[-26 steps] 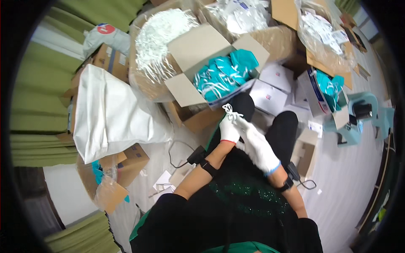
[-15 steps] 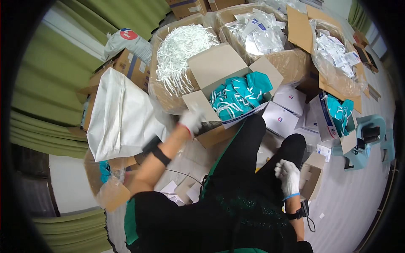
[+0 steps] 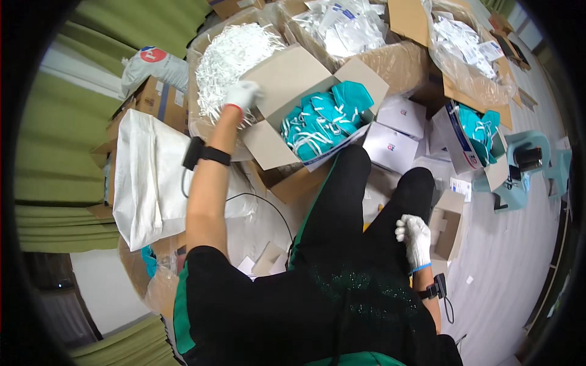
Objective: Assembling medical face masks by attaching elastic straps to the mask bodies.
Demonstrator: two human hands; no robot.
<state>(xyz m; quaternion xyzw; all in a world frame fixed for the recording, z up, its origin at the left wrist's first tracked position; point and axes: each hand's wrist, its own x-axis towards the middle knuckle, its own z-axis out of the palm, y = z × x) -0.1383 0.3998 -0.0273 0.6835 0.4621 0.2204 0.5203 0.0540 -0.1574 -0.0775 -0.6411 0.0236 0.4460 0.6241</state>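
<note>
My left hand point(image 3: 243, 96), in a white knit glove, reaches over the near right edge of a large lined carton heaped with thin white strips point(image 3: 235, 58). Its fingers are smeared by motion. Just beside it stands an open carton point(image 3: 293, 73) filled with teal face masks point(image 3: 329, 116) with white straps. My right hand point(image 3: 415, 239), also gloved in white, rests on my right thigh with its fingers curled and nothing showing in them.
Another lined carton point(image 3: 390, 73) holds clear plastic packets. White boxes point(image 3: 390, 146) are stacked beyond my knees. A second mask carton point(image 3: 458, 137) stands right, near a pale blue stool point(image 3: 516, 189). A white sack point(image 3: 146, 183) leans at left; a small open carton point(image 3: 447, 226) lies by my right hand.
My left hand has moved forward and left, from the near side of the mask carton to the heap of strips. My right hand stays on my thigh. The view has shifted slightly.
</note>
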